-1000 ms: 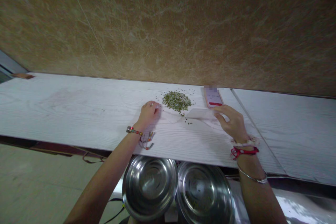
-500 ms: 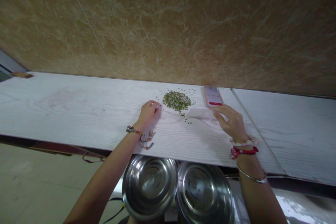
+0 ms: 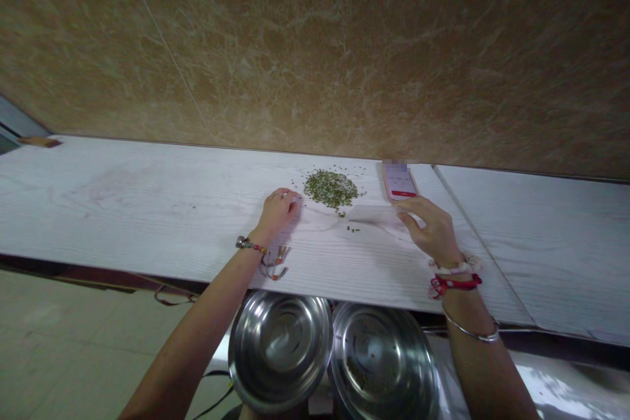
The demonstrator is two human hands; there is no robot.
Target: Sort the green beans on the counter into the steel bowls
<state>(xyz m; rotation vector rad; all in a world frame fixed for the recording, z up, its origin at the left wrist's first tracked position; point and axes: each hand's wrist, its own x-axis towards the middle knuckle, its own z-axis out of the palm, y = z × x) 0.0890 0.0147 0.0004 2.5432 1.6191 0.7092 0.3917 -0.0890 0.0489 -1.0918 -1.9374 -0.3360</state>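
Observation:
A pile of small green beans (image 3: pixel 331 188), with paler grains among them, lies on the white wood-grain tabletop. My left hand (image 3: pixel 279 209) rests just left of the pile, its fingers curled and drawn together. Something pale shows at its fingertips; whether it is held I cannot make out. To the pile's right, my right hand (image 3: pixel 429 226) pinches a thin white card (image 3: pixel 373 213) between thumb and fingers. The card's left end is close to a few stray beans (image 3: pixel 352 230) in front of the pile.
A phone (image 3: pixel 401 184) with a lit screen lies behind my right hand, near the brown marbled wall (image 3: pixel 315 52). Below the table's front edge are two steel bowls, the left bowl (image 3: pixel 280 348) and the right bowl (image 3: pixel 384 361); green bits lie in the right one.
My right hand and the white card have shifted slightly left, toward the stray beans. The left hand stays almost where it was.

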